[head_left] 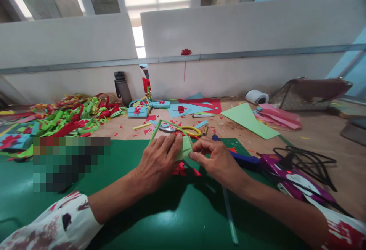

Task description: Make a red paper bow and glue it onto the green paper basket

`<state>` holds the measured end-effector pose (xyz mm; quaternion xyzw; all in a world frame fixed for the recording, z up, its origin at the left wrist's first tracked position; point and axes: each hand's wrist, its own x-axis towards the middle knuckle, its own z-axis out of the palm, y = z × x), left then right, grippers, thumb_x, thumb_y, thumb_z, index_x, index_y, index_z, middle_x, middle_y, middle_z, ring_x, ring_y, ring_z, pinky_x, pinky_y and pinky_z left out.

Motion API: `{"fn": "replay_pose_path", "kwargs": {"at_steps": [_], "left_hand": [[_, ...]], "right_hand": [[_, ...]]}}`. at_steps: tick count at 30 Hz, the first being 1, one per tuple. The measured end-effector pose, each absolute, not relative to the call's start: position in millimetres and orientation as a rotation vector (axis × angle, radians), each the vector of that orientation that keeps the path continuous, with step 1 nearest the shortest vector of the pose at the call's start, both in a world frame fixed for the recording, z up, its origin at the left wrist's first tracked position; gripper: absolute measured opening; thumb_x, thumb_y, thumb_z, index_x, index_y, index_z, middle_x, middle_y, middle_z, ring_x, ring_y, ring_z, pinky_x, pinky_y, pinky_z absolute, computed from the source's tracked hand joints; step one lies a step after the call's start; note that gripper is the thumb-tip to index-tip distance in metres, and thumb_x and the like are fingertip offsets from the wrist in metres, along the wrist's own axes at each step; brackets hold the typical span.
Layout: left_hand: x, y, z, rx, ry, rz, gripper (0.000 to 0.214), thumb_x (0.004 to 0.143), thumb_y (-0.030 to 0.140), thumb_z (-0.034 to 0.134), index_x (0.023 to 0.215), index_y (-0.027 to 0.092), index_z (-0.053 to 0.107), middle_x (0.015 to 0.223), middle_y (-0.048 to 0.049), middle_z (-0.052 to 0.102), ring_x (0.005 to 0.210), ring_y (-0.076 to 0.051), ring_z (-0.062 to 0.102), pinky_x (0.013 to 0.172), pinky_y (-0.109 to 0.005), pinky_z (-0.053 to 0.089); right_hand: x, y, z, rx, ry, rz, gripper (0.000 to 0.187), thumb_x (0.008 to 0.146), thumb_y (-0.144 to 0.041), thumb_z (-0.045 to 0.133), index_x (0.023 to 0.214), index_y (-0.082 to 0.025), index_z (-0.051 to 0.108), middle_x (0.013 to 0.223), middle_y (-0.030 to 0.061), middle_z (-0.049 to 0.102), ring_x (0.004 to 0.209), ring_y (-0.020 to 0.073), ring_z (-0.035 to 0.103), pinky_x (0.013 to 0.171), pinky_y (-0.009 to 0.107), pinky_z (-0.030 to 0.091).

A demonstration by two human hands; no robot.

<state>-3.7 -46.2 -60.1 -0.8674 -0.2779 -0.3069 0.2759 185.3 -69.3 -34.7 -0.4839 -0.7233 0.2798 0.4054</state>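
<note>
A white panelled partition backs a brown worktable, whose near side carries a glossy dark-green mat, its far edge running just beyond the hands. A heaped pile of red and green paper strips bounds the workspace at far left; a brown handbag stands at far right, against the partition. Nearer on that side, a purple plastic power strip with looped black cable sits just beside the right forearm, narrowing its sideways room, while the widest open stretch of mat lies between the forearms, toward the person. A pale-green angular paper sheet rests beyond the mat. Above the mat, the left hand grips a small light-green folded paper piece with a thin looped strip, as the right hand pinches its right edge between thumb and fingers. Yellow-handled scissors lie close behind; a red paper flower shows on the mat just below.
</note>
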Motion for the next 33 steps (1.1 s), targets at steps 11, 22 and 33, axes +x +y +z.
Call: {"fn": "replay_pose_path", "kwargs": {"at_steps": [11,22,33], "left_hand": [[-8.0,-48.9,-53.8,-2.285,-0.748,-0.888,0.046,0.090,0.030,0.053,0.125,0.002,0.042,0.109,-0.0216,0.062,0.097,-0.033,0.060,0.081,-0.047,0.054],[-8.6,-48.8,-56.1,-2.292,-0.690,-1.030,0.068,0.089,0.041,0.055,0.140,0.006,0.026,0.113,-0.0213,0.059,0.102,-0.030,0.058,0.085,-0.043,0.052],[-6.8,-46.6,-60.9,-2.368,-0.770,-1.164,0.047,0.085,0.017,0.052,0.128,0.009,0.036,0.111,-0.0188,0.060,0.101,-0.028,0.058,0.085,-0.043,0.051]], "right_hand": [[186.5,-68.0,-35.4,-0.998,-1.563,1.140,0.045,0.087,-0.058,0.045,0.102,-0.022,0.067,0.098,0.0058,0.069,0.094,0.0214,0.061,0.087,0.036,0.045],[186.7,-59.3,-52.6,-0.847,-1.319,1.567,0.036,0.078,-0.053,0.065,0.087,-0.019,0.072,0.082,0.0035,0.069,0.075,0.0143,0.061,0.075,0.030,0.048],[186.2,-64.4,-43.0,-0.854,-1.463,1.496,0.041,0.061,-0.048,0.080,0.088,-0.019,0.071,0.082,0.0017,0.071,0.075,0.0147,0.064,0.076,0.029,0.049]]}}
